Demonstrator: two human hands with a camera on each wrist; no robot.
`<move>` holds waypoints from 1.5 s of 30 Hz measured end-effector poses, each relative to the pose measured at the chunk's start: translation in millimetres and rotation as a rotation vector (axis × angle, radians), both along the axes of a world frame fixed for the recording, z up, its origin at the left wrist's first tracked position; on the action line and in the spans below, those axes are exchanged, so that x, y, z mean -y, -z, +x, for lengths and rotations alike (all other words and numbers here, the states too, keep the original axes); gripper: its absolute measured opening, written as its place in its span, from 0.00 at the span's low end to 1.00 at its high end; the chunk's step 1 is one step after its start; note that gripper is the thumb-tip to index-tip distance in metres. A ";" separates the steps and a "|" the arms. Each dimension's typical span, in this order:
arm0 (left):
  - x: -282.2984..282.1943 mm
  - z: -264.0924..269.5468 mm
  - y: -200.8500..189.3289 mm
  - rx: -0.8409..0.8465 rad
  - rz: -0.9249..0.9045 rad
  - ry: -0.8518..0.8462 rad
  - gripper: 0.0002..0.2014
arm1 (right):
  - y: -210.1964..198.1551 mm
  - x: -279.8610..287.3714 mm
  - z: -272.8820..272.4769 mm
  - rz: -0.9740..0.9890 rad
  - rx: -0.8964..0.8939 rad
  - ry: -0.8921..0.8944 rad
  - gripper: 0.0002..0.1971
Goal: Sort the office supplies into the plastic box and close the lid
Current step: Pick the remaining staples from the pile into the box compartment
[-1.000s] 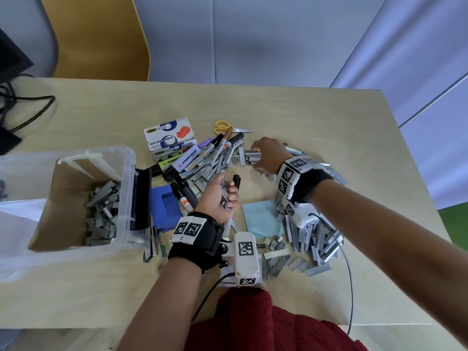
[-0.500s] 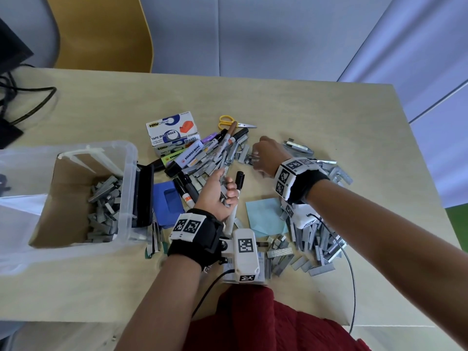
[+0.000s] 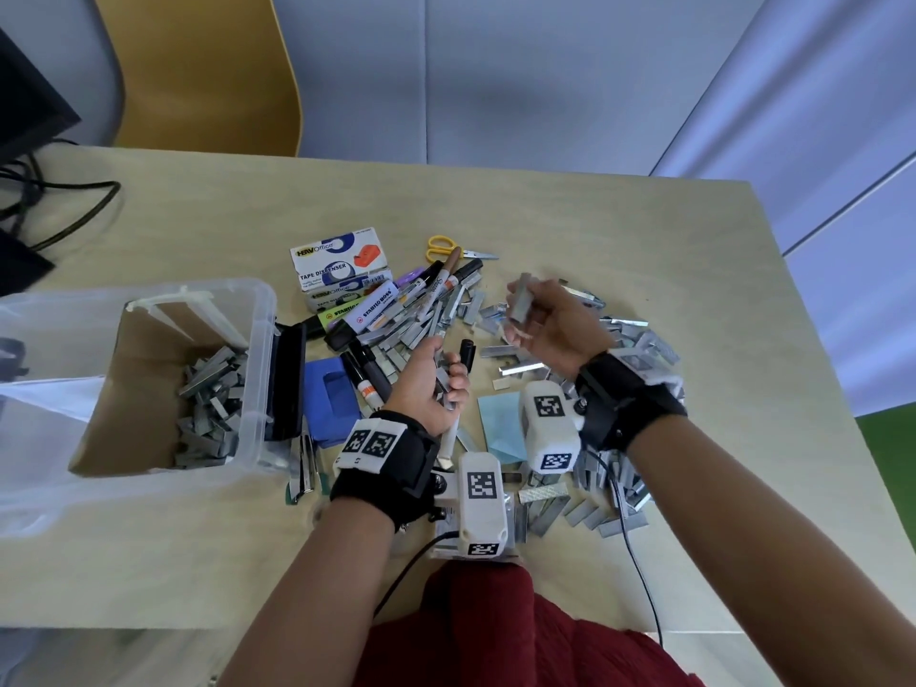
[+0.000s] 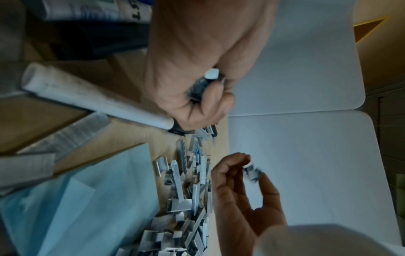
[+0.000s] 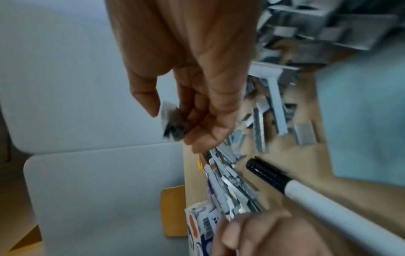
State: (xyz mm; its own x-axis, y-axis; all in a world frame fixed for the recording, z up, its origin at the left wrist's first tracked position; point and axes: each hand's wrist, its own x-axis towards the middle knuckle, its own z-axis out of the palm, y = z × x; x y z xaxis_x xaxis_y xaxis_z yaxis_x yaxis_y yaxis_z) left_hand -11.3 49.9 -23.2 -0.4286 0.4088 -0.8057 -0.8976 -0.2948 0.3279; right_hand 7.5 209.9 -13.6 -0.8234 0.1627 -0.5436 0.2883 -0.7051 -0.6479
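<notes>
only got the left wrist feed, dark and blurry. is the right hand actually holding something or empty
Observer: It holds something. In the head view the right hand pinches a small stack of staple strips, lifted above the pile.
Operator: and what else is in my left fist besides the white marker
Observer: The head view shows the left hand gripping staple strips alongside the marker.
Operator: is the box open
Observer: Yes. The plastic box stands open, to the left of the left hand, with staple strips already inside.
</notes>
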 end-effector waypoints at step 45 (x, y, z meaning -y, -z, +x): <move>247.0 -48.7 -96.8 -0.787 -0.720 0.314 0.14 | -75.5 274.0 -17.1 0.111 0.118 -0.566 0.11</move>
